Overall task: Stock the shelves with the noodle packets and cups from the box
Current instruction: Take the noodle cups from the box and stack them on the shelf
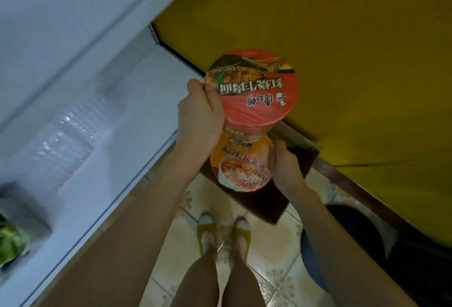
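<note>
My left hand [199, 113] grips a red noodle cup [256, 91] by its side, lid up toward the camera. Just below it my right hand [285, 164] grips an orange-yellow noodle cup [241, 167], also lid up. The two cups overlap in view, the red one above. Both hang over a brown cardboard box flap [281, 199] near the floor. The white shelf [97, 135] runs along the left, beside my left forearm.
A clear plastic-wrapped pack [66, 145] lies on the white shelf, and a green packet [11, 243] sits at its far left. A yellow wall [342, 49] fills the right. My feet in yellow slippers [223, 233] stand on a tiled floor. A dark bin [354, 238] is at the right.
</note>
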Available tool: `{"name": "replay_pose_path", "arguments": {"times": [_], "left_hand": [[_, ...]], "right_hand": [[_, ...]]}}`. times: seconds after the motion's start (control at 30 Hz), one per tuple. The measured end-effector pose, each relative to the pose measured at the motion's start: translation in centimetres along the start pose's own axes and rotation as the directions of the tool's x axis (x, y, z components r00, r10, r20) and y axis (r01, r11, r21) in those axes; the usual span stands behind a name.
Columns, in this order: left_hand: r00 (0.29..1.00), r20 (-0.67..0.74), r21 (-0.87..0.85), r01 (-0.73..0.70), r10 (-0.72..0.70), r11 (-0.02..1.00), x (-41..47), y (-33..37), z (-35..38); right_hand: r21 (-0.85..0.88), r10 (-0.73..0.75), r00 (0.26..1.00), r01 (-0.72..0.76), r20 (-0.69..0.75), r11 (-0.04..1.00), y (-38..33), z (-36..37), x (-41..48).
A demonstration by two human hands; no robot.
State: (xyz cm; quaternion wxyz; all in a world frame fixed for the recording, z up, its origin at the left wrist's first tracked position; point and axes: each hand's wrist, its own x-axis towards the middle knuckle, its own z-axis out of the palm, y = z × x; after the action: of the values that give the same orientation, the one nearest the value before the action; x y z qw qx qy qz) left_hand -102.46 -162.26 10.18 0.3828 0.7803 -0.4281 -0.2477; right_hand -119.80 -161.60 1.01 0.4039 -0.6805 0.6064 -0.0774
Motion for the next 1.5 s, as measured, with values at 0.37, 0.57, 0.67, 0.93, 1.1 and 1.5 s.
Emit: {"name": "replay_pose_path", "arguments": {"times": [0.37, 0.57, 0.67, 0.93, 1.1, 1.5], "left_hand": [[0.978, -0.195, 0.009, -0.078, 0.079, 0.997, -9.8, 15.6, -18.3], [0.93, -0.356, -0.049, -0.117, 0.092, 0.992, -18.2, 20.2, -28.1], [0.91, -0.41, -0.051, -0.094, 0.065, 0.994, -23.2, 22.9, -33.6], [0.779, -0.627, -0.088, -0.065, -0.005, 0.994, -35.1, 24.9, -50.2], [0.714, -0.7, -0.073, -0.05, -0.016, 0.996, -41.4, 23.9, -59.6], [0.627, -0.779, -0.04, -0.049, 0.0, 0.998, -48.8, 21.9, -79.0]], "right_hand": [[-0.089, -0.215, 0.977, 0.215, 0.016, 0.972, -13.5, -12.2, -16.5], [-0.174, -0.457, 0.889, 0.455, 0.034, 0.873, -19.9, -16.3, -25.6], [-0.15, -0.557, 0.822, 0.569, 0.115, 0.809, -23.3, -17.3, -30.3], [-0.138, -0.757, 0.571, 0.817, 0.318, 0.559, -34.2, -14.5, -40.7], [-0.081, -0.826, 0.397, 0.913, 0.401, 0.4, -41.9, -10.2, -46.6], [0.139, -0.879, 0.334, 0.907, 0.339, 0.398, -60.4, -2.5, -58.6]]}}
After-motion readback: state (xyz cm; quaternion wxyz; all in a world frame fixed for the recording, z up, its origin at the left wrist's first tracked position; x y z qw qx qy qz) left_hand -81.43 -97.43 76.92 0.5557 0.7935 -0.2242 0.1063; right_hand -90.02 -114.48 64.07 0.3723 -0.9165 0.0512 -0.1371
